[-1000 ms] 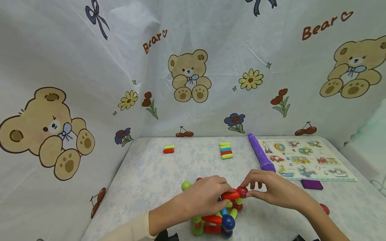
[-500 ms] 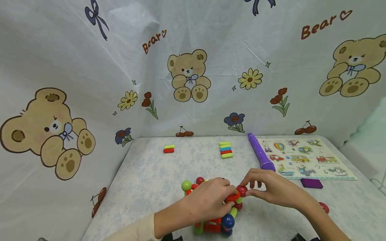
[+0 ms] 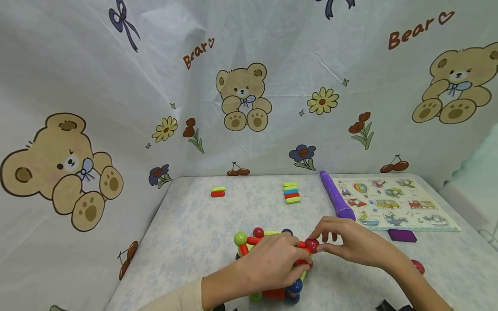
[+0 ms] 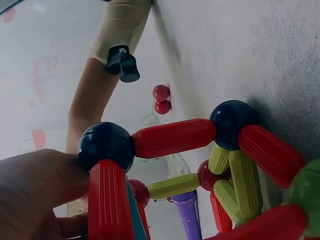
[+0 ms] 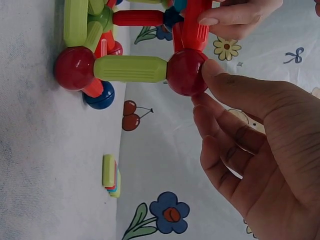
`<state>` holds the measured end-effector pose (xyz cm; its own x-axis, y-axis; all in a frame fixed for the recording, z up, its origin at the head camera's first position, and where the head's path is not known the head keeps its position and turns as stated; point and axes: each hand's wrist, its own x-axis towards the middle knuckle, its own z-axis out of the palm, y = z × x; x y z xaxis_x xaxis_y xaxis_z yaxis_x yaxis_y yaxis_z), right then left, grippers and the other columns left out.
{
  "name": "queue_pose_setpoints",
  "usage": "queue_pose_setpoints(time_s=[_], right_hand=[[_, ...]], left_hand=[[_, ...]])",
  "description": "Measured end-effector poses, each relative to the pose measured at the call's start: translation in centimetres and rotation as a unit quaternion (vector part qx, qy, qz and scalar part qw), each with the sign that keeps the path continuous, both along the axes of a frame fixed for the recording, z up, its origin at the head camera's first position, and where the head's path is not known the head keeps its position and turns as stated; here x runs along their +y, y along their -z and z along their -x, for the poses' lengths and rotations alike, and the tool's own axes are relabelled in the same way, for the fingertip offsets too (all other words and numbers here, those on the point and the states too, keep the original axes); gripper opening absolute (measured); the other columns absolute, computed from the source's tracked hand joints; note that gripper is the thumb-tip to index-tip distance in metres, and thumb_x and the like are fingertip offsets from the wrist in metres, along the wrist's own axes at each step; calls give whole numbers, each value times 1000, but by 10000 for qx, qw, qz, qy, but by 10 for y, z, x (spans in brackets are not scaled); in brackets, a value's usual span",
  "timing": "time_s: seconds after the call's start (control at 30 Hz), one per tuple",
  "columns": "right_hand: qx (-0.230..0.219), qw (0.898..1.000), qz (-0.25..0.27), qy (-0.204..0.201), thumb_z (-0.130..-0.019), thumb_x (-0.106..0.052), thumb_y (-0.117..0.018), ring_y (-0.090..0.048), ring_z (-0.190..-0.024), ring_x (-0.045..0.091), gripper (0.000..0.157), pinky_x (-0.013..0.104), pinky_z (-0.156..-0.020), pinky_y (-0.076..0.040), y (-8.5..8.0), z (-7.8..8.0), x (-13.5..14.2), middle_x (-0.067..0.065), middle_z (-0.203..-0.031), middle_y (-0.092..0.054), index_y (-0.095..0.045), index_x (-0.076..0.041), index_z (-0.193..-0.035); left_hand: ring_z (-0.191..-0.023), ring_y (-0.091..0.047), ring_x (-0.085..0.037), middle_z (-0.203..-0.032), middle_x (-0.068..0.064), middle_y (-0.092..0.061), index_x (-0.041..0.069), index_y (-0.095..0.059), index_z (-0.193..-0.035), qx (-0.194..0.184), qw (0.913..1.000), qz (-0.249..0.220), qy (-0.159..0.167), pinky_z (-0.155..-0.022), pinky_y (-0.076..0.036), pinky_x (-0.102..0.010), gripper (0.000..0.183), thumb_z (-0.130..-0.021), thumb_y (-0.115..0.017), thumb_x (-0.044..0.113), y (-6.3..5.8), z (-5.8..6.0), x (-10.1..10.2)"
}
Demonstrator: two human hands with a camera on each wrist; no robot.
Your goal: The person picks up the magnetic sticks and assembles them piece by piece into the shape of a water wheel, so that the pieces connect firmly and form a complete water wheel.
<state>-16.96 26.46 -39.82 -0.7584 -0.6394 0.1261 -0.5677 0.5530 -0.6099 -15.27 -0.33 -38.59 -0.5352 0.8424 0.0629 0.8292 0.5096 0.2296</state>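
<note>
A frame of coloured balls and ribbed rods, apparently a magnetic building set (image 3: 240, 238), stands at the table's front, partly hidden under my left hand (image 3: 272, 261). My left thumb and fingers pinch a red rod (image 5: 196, 30) that meets a dark red ball (image 5: 187, 72) at the frame's upper right corner. My right hand (image 3: 348, 242) pinches that same ball between thumb and fingertips. Below it, a yellow-green rod (image 5: 131, 68) runs down to another dark red ball (image 5: 75, 68). A dark blue ball (image 4: 106, 146) lies close beside my left hand in the left wrist view.
Spare rods (image 3: 292, 193) lie in a row at the back, with two more rods (image 3: 218, 191) further left. A purple tube (image 3: 336, 196) lies beside a picture board (image 3: 397, 205). Right of my hands are a purple block (image 3: 402, 235) and red balls (image 3: 418, 266).
My left hand has shifted slightly right and toward me, swinging the red rod's free end nearer to me. More of the frame's back shows. My right hand keeps pinching the ball, nearly still.
</note>
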Motion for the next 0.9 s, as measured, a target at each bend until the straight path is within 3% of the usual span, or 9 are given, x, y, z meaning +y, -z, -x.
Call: queue_pose_setpoints(time_s=[0.23,0.57,0.9], right_hand=[[-28,10000,0,-44,-98,-30,-81,-63,-90,2,20,27,-71,-58,-1,0,0,-16,-111,-72,-77,-32,-117],[-126,9997,46,-217,-99,-36,-80,-63,-91,3,19,26,-71,-58,-2,-2,-1,-16,-110,-71,-76,-33,-118],[-90,9996,119,-245,-99,-37,-80,-63,-92,4,20,25,-70,-57,0,-2,-1,-16,-111,-72,-76,-34,-118]], left_hand=[[-90,-50,2,-105,17,-64,33,-78,-126,-208,9994,157,247,-70,-42,-9,54,-91,-72,74,-1,-1,-8],[-98,-52,3,-111,19,-69,32,-78,-125,-363,9981,-67,499,-78,-42,-7,50,-90,-76,68,3,1,-11],[-103,-54,4,-116,19,-69,34,-75,-132,16,9981,-336,515,-86,-43,-7,50,-96,-69,68,3,-1,-22]])
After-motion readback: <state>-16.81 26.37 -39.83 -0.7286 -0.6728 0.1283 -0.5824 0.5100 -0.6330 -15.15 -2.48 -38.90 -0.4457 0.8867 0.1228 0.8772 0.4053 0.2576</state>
